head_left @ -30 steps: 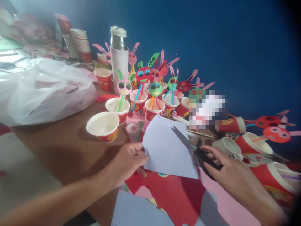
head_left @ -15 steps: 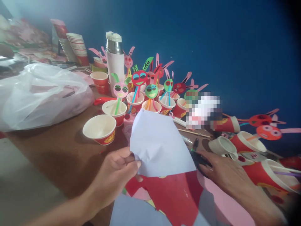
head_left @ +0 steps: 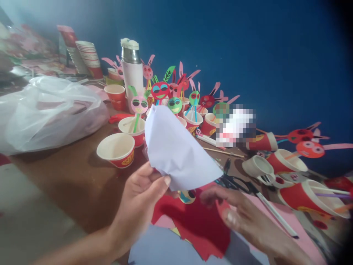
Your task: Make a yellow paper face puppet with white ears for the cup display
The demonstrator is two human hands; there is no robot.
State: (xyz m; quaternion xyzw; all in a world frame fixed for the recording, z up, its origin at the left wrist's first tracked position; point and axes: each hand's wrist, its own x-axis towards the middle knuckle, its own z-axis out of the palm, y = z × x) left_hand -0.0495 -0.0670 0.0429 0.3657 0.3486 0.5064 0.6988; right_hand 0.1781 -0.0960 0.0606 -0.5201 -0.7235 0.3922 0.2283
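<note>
Before a blue wall [head_left: 270,62], the left hand [head_left: 143,191] pinches pale paper [head_left: 176,151] slanting down rightward, partly hiding cups [head_left: 182,120]; the right hand's [head_left: 242,215] fingers part.

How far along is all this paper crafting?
Several cups already hold paper faces on straws, like the green face, and look finished. In progress: the left hand grips pale paper; the right hand is off the scissors. Apparently left: the nearest upright cup on the left has no face.
</note>
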